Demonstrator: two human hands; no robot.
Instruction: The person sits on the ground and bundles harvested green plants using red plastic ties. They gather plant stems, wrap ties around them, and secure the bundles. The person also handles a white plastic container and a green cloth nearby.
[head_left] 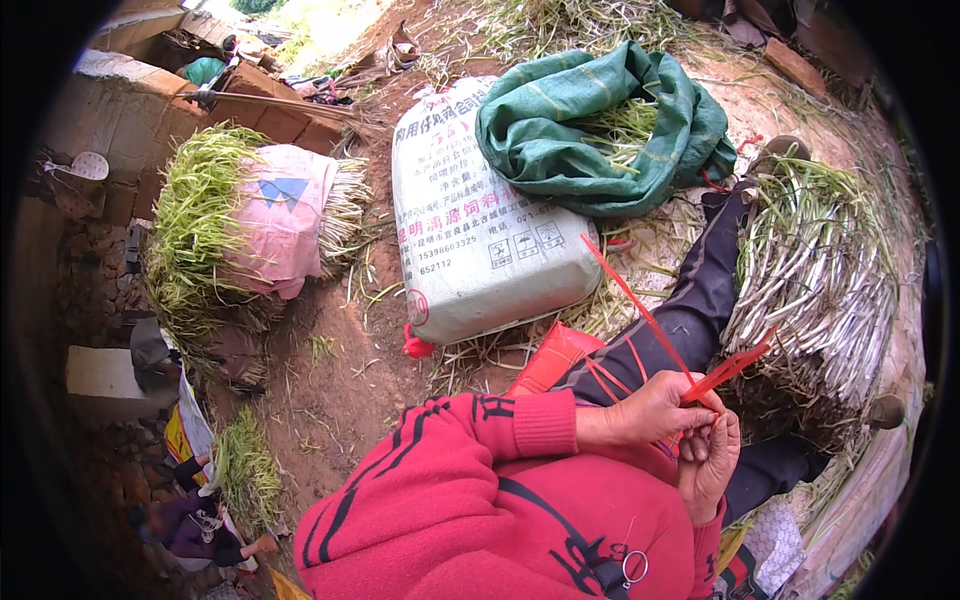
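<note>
My left hand (650, 408) is closed in a pinch around thin red plastic strips (732, 370). Some strips fan out to the right of it, and a single long one rises up and left across my leg. Just below, my right hand (708, 462) is closed too, its fingertips pressed together at the lower end of the same strips, touching the left fingers. Beyond my hands to the right lies a big heap of leafy greens with long white stems (810, 270), its dark roots toward me. A red plastic piece (555, 357) rests by my thigh.
A full white printed sack (480, 270) lies ahead, with a green cloth sack (600, 190) of greens on it. At left stands a bundle of greens (195, 215) wrapped in pink cloth (285, 215). Another person (195, 525) works at lower left near a small green pile (247, 470).
</note>
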